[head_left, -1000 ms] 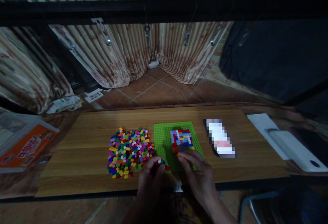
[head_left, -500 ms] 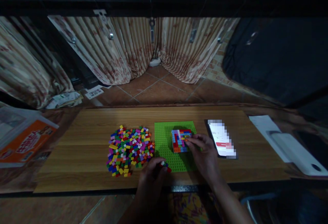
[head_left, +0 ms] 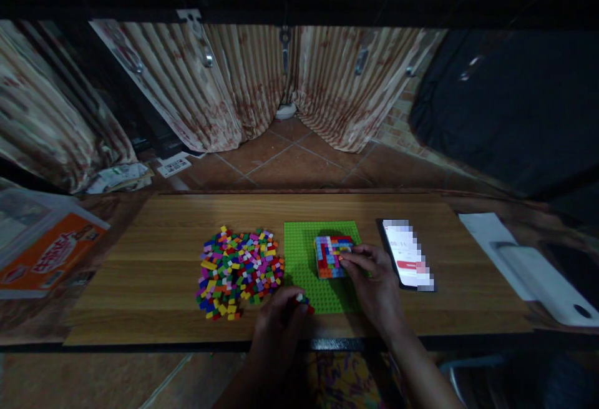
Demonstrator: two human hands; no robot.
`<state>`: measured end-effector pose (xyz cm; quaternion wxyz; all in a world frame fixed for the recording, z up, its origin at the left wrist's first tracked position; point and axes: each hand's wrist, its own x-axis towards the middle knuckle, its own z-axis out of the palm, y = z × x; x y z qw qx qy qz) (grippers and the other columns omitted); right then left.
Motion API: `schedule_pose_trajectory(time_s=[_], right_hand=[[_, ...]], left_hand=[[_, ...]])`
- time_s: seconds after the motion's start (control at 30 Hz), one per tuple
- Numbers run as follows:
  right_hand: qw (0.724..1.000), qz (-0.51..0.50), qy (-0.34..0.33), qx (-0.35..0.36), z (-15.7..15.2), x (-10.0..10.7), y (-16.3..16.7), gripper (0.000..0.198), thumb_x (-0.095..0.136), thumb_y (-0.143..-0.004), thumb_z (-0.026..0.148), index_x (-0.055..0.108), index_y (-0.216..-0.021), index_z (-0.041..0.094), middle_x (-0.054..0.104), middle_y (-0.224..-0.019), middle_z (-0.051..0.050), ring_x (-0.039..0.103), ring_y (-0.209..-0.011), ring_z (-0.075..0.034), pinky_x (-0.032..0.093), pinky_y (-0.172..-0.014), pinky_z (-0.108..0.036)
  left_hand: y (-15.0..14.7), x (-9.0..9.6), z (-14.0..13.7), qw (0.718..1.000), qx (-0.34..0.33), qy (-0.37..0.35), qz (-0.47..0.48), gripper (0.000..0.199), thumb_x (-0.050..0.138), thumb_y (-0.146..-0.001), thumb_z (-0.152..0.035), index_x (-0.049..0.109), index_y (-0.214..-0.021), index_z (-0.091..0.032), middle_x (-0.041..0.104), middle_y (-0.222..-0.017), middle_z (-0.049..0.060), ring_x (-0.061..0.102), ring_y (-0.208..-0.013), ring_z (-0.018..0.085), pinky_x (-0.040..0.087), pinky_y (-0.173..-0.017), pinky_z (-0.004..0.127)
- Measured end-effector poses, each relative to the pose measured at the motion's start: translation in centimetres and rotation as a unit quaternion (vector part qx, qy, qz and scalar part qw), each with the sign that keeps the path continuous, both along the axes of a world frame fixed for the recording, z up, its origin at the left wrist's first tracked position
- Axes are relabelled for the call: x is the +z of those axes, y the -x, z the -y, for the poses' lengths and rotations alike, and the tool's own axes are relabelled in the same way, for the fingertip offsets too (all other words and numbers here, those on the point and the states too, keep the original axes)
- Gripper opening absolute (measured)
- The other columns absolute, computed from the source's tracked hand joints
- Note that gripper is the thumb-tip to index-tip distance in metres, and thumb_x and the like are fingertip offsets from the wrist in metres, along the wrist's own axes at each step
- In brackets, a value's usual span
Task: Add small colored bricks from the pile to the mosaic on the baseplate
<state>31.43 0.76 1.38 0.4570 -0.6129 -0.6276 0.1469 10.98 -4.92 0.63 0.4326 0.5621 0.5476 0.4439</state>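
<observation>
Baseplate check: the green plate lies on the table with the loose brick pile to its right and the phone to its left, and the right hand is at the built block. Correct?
Not quite. In the head view the brick pile lies left of the green plate and the phone right of it. The right hand is indeed at the built block.
</observation>
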Motion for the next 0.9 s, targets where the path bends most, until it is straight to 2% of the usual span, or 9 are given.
schedule_pose_trajectory(time_s=[0.2, 0.33, 0.47, 0.6, 0.77, 0.9], right_hand=[[1.000, -0.029, 0.007, -0.005, -0.26, 0.06, 0.05, 0.015, 0.065, -0.083, 0.039, 0.075, -0.084, 0.027, 0.060, -0.102, -0.005, 0.059, -0.096, -0.021, 0.050, -0.084, -0.040], [0.999, -0.038, 0.022, -0.015, -0.36, 0.26, 0.11, 0.015, 0.067, -0.081, 0.039, 0.072, -0.080, 0.024, 0.060, -0.098, -0.005, 0.059, -0.094, -0.021, 0.049, -0.084, -0.039], [0.999, -0.021, 0.018, -0.016, -0.26, 0.43, 0.30, 0.016, 0.064, -0.083, 0.037, 0.072, -0.081, 0.024, 0.060, -0.100, -0.006, 0.059, -0.095, -0.021, 0.049, -0.084, -0.039], [1.000, 0.000, -0.007, -0.010, -0.08, 0.42, 0.59, 0.015, 0.061, -0.085, 0.034, 0.072, -0.083, 0.023, 0.060, -0.103, -0.007, 0.059, -0.098, -0.022, 0.050, -0.085, -0.040], [1.000, 0.017, -0.016, -0.016, 0.07, 0.47, 0.80, 0.017, 0.059, -0.086, 0.034, 0.072, -0.084, 0.023, 0.060, -0.105, -0.008, 0.059, -0.100, -0.023, 0.051, -0.086, -0.041], [0.999, 0.029, -0.019, -0.015, 0.18, 0.63, 0.87, 0.018, 0.058, -0.087, 0.035, 0.072, -0.085, 0.023, 0.061, -0.106, -0.009, 0.059, -0.100, -0.023, 0.051, -0.086, -0.043]], left_hand=[[0.06, 0.01, -0.07, 1.000, 0.002, -0.004, -0.021, 0.016, 0.059, -0.084, -0.024, 0.064, -0.099, -0.022, 0.069, -0.085, 0.001, 0.064, -0.077, 0.016, 0.050, -0.068, 0.025], [0.05, 0.08, 0.10, 1.000, -0.003, 0.020, -0.011, 0.017, 0.057, -0.086, -0.027, 0.064, -0.101, -0.022, 0.069, -0.084, 0.002, 0.065, -0.076, 0.016, 0.050, -0.067, 0.025], [0.09, -0.02, 0.14, 1.000, -0.013, 0.018, -0.005, 0.017, 0.057, -0.087, -0.027, 0.064, -0.101, -0.022, 0.069, -0.082, 0.001, 0.064, -0.073, 0.015, 0.050, -0.065, 0.025], [0.06, -0.13, 0.04, 1.000, 0.002, -0.004, -0.005, 0.016, 0.058, -0.085, -0.025, 0.064, -0.099, -0.021, 0.069, -0.085, 0.002, 0.064, -0.078, 0.016, 0.051, -0.068, 0.025], [-0.04, 0.35, 0.03, 1.000, 0.000, 0.018, -0.004, 0.017, 0.058, -0.085, -0.027, 0.065, -0.100, -0.021, 0.068, -0.084, 0.002, 0.064, -0.076, 0.016, 0.051, -0.067, 0.026], [-0.07, 0.58, 0.05, 1.000, 0.004, 0.005, -0.009, 0.016, 0.058, -0.084, -0.025, 0.065, -0.098, -0.022, 0.067, -0.081, 0.001, 0.063, -0.074, 0.015, 0.050, -0.067, 0.025]])
